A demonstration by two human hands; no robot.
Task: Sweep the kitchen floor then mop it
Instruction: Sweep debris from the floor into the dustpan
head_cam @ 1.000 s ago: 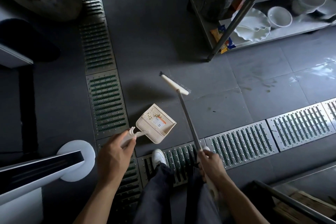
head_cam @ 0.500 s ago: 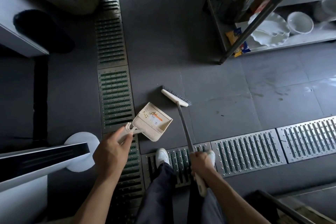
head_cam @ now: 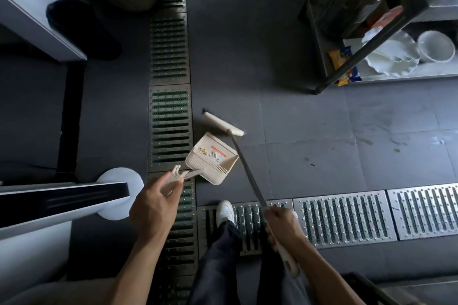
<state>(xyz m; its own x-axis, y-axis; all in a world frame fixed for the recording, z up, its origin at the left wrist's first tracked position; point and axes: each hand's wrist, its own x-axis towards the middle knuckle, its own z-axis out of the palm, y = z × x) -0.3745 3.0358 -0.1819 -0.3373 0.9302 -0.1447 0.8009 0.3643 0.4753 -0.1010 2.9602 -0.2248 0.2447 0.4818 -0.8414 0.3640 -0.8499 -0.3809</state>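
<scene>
Left hand (head_cam: 155,208) grips dustpan (head_cam: 212,158) handle; right hand (head_cam: 281,226) grips broom (head_cam: 244,166); bare tile beyond broom head.

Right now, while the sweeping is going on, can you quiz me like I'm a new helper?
1. True or false: the dustpan already has crumbs in it.
2. Which hand holds the broom? A) left B) right
3. Fill in: the left hand holds the dustpan by its ____.

Key: 1 true. 2 B, the right hand. 3 handle.
</scene>
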